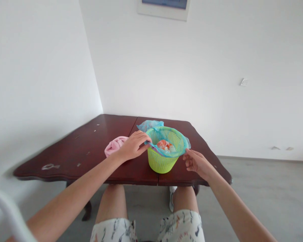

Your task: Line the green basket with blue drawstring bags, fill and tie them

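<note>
A yellow-green plastic basket with perforated walls stands upright on the table. A thin blue plastic bag lines it, its edge folded over the rim. Inside lies crumpled orange-and-white stuff, too small to name. At the rim's left side, my left hand pinches the bag's edge between thumb and fingers. My right hand grips the bag's edge at the right side of the rim, its other fingers curled.
Behind the basket lies another blue plastic bag with something in it. A bundled pink cloth sits left of the basket, partly behind my left hand. The dark red wooden table has scraps and worn spots on its left part and stands near white walls.
</note>
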`<state>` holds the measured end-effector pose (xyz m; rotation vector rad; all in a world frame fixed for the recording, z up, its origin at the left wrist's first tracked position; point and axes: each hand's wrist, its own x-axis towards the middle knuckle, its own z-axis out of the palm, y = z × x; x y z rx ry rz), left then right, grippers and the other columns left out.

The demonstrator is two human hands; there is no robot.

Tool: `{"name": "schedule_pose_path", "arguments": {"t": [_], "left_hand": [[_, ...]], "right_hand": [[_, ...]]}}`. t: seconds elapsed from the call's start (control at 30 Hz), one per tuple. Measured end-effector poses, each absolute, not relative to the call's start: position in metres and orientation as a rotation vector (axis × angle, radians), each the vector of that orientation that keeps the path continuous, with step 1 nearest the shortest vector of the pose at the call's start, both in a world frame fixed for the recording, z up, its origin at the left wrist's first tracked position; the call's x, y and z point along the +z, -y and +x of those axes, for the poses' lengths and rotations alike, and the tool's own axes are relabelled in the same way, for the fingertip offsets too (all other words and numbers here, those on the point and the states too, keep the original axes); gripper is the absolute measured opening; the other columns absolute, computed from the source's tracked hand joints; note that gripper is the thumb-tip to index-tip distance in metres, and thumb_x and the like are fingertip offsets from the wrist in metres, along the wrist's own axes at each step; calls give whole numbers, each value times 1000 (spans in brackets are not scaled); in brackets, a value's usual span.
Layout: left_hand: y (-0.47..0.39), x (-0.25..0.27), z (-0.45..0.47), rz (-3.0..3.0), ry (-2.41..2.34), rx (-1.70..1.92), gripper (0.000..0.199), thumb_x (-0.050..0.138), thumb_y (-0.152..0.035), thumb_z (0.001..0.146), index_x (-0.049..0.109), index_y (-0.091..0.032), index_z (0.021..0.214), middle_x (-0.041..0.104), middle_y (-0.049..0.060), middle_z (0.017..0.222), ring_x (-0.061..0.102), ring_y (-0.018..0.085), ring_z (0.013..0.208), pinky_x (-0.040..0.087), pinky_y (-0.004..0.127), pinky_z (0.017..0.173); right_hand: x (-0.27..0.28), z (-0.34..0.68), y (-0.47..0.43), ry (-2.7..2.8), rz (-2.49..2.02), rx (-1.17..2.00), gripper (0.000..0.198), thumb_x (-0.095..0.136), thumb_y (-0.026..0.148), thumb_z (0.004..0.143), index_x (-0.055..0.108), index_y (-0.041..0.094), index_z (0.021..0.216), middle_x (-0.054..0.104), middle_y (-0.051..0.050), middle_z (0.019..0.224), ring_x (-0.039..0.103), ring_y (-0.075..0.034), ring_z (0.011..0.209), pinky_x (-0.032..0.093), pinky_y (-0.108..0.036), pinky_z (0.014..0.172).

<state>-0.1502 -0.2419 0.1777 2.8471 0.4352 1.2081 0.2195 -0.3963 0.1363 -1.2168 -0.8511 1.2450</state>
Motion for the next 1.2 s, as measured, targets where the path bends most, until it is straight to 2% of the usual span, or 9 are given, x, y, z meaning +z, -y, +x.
{"name": "schedule_pose_path", "arguments": {"t": [0.17,0.47,0.57,0.67,0.8,0.87,0.93,1.07,1.2], "left_hand": [[272,164,-131,2881,-238,1164,18,66,-21,118,73,-28,132,86,9,134,79,28,129,56,47,114],[285,163,-108,2804,-200,1215,17,65,-18,113,71,-26,127,85,8,123,79,28,116,58,46,109],[273,170,-123,2852,-252,1199,10,73,-32,118,72,-25,125,84,8,121,77,28,115,56,45,107],[257,179,-147,2910,-327,1124,29,83,-52,113,75,-26,123,83,7,120,75,30,115,56,45,106],[237,185,-177,2838,-545,990,30,81,-57,112,81,-28,121,82,9,127,75,32,122,57,47,114],[231,181,-185,2664,-679,985,26,80,-54,111,83,-30,120,82,9,129,77,31,121,59,45,113],[226,174,-186,2362,-820,1024,29,87,-53,103,83,-31,121,83,9,127,79,31,112,64,42,102],[217,158,-169,1543,-901,988,49,102,-58,88,78,-28,118,83,7,111,80,25,92,65,34,81],[204,152,-154,1236,-816,867,54,107,-57,85,76,-24,114,83,8,109,79,20,89,66,31,83]], "right_hand": [[125,207,392,811,-1048,1179,65,116,65,68,70,21,82,66,3,68,52,-8,51,47,-20,44],[137,217,393,762,-1001,1141,63,116,54,67,63,23,79,61,6,65,46,-7,49,37,-21,43],[147,226,392,770,-978,1113,58,116,51,71,67,23,84,66,6,70,51,-8,53,42,-20,47],[153,237,384,770,-954,1076,52,115,49,74,73,24,90,75,3,80,66,-12,65,55,-22,56],[155,250,371,675,-907,1150,34,105,39,85,77,24,96,85,-3,96,79,-18,79,64,-26,66],[154,255,366,626,-887,1204,26,100,31,88,77,23,97,87,-4,100,76,-16,73,64,-26,63],[152,257,362,613,-872,1230,24,98,27,90,75,23,97,86,-3,98,70,-13,65,62,-25,60],[149,256,351,613,-850,1270,30,99,25,88,69,23,90,71,3,77,56,-9,55,54,-21,52],[146,257,343,644,-875,1290,32,97,22,86,65,23,86,57,7,66,46,-7,51,46,-18,48]]}}
